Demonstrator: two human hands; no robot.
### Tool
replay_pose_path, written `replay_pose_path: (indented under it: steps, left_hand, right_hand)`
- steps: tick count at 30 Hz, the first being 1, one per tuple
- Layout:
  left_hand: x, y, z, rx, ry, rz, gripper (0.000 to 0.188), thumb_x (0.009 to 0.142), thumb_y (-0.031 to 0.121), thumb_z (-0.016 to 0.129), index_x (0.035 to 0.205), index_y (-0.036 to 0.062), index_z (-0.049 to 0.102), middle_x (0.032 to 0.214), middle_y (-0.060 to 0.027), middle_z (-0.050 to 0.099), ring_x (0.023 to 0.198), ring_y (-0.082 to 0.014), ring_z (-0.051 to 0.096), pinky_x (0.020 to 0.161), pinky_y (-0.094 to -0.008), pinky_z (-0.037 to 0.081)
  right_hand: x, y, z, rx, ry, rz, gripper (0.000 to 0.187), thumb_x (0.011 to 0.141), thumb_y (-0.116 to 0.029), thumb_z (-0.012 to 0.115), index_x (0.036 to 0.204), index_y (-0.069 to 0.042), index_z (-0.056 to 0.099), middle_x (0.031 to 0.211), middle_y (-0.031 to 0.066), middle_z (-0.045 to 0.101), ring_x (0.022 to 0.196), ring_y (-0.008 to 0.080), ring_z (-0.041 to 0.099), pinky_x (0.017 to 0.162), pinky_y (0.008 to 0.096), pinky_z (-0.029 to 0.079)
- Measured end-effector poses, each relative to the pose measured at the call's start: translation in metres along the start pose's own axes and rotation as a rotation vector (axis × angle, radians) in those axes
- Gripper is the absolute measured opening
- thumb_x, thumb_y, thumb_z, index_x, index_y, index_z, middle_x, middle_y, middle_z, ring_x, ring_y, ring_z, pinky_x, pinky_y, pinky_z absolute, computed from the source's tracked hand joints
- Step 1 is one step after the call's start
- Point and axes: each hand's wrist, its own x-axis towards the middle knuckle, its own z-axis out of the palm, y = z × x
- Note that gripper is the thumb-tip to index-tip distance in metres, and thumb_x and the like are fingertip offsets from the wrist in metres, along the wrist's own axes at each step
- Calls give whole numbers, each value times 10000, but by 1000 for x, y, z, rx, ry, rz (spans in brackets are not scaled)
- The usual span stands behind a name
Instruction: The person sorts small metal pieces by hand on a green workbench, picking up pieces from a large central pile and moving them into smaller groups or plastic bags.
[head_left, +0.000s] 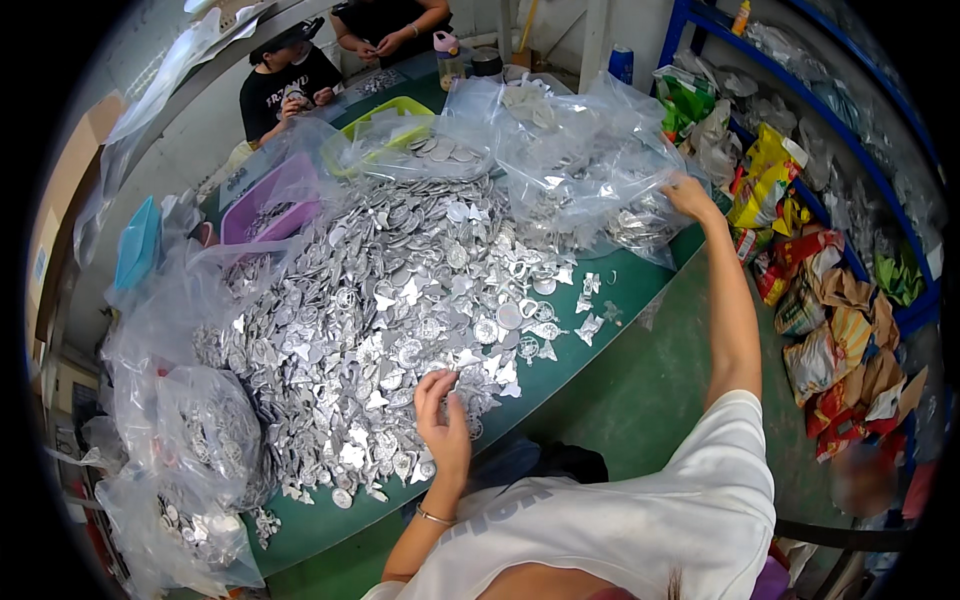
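A large heap of small silver metal pieces (pixel 370 290), some round and some shaped like bows or stars, covers much of the green table (pixel 330 530). My left hand (pixel 443 415) is at the heap's near edge, fingers loosely bent and thumb apart, with nothing visible in it. Stretched out to the far right, my right hand (pixel 690 197) pinches the edge of a clear plastic bag (pixel 580 150) that has more silver pieces inside. A few loose pieces (pixel 589 328) lie near the table's right edge.
Filled clear bags (pixel 205 430) stand at the left. Beyond the heap are a purple tray (pixel 268 200), a green tray (pixel 400 108) and a blue tray (pixel 138 243). Two people (pixel 290 85) work at the far end. Colourful sacks (pixel 840 350) line the blue rack (pixel 840 110) at right.
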Motion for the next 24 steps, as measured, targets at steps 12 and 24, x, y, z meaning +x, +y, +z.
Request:
replay_pose_path:
  steps: [12, 24]
  left_hand:
    - [-2, -1, 6, -7, -38, 26, 177, 869, -45, 486, 993, -20, 611, 1082, -93, 537, 1003, -166, 530, 856, -248, 413]
    - [-10, -2, -8, 6, -8, -11, 165, 849, -61, 477, 942, -34, 610, 995, -107, 574, 967, -204, 545, 871, -287, 415]
  right_hand:
    - [-7, -32, 15, -238, 200, -319, 167, 780, -177, 579, 767, -17, 625, 886, 137, 592, 817, 377, 541, 718, 449, 428]
    - [-51, -67, -36, 392, 31, -199, 225, 806, -195, 605, 848, 26, 608, 909, 169, 592, 814, 311, 593, 712, 367, 451]
